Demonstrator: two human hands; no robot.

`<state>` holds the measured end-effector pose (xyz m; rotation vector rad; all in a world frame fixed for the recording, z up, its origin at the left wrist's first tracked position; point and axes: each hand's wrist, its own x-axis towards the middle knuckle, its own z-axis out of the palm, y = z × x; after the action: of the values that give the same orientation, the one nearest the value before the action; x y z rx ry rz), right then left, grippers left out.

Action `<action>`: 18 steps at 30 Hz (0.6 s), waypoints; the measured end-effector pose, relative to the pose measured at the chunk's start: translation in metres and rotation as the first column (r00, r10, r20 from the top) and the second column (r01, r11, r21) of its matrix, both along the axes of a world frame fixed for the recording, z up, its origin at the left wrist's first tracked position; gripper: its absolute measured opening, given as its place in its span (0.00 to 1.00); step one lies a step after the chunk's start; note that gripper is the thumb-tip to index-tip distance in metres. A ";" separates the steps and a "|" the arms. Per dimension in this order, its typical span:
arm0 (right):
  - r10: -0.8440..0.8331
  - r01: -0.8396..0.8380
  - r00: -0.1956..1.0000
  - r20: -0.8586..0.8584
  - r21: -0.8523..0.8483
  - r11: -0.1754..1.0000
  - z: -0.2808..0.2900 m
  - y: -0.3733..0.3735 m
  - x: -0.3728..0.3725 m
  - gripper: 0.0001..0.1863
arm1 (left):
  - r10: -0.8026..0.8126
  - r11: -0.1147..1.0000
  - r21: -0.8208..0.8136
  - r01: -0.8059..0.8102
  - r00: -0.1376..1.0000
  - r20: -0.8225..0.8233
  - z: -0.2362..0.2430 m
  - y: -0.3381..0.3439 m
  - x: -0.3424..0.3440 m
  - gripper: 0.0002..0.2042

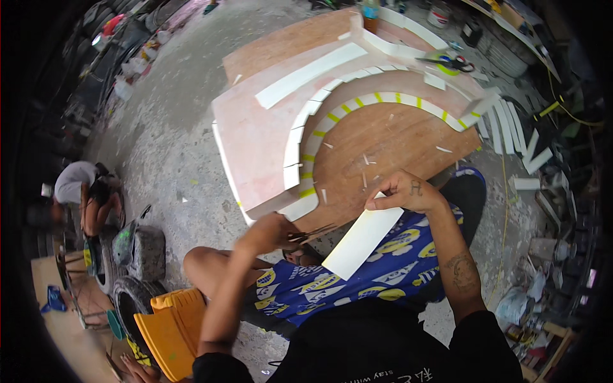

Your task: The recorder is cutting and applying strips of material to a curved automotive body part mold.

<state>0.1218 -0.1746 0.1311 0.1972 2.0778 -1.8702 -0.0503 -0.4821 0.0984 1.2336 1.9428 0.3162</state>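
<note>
My left hand (267, 233) is closed around a pair of dark scissors (317, 232), whose blades point right. Between the thumb and fingers of my right hand (403, 193) hangs a white rectangular strip (364, 244), tilted over my lap. A gap separates the blades from the strip. In front of me lies a pinkish panel (255, 143) with a curved arch cut-out. White pieces (295, 143) line the arch, and yellow tape marks (359, 102) cross its inner white edge. A longer white strip (313, 73) rests on top of the panel.
Small white scraps (366, 159) lie on the brown board (383, 137) inside the arch. More scissors (454, 62) and a bottle (370, 16) stand at the far side. White strips (507, 127) are on the floor at right. A person (86, 191) crouches at left, near a tyre (135, 300).
</note>
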 end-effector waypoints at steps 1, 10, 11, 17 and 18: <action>-0.061 0.061 0.998 -0.018 -0.002 0.998 -0.005 -0.003 -0.004 0.13 | 0.054 0.998 0.001 -0.055 0.983 -0.175 -0.025 0.003 0.015 0.15; -0.244 0.306 0.931 0.273 -0.214 0.928 -0.028 -0.068 -0.056 0.15 | 0.436 0.672 0.466 -0.575 0.816 0.378 -0.138 0.007 0.047 0.15; -0.245 0.308 0.935 0.255 -0.246 0.919 -0.036 -0.073 -0.061 0.15 | 0.408 0.704 0.582 -0.406 0.903 0.137 -0.139 -0.001 0.048 0.17; -0.253 0.339 0.932 0.261 -0.376 0.863 -0.064 -0.096 -0.072 0.16 | 0.596 0.250 -0.113 -0.962 0.060 0.801 -0.057 -0.060 0.046 0.17; -0.246 0.334 0.933 0.265 -0.376 0.864 -0.065 -0.102 -0.076 0.16 | 0.597 0.243 -0.117 -0.963 0.053 0.800 -0.045 -0.070 0.046 0.17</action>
<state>0.0461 -0.2761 0.0657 0.6018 1.5303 -2.3073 -0.0045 -0.5520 0.0536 -0.1433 1.5789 1.7367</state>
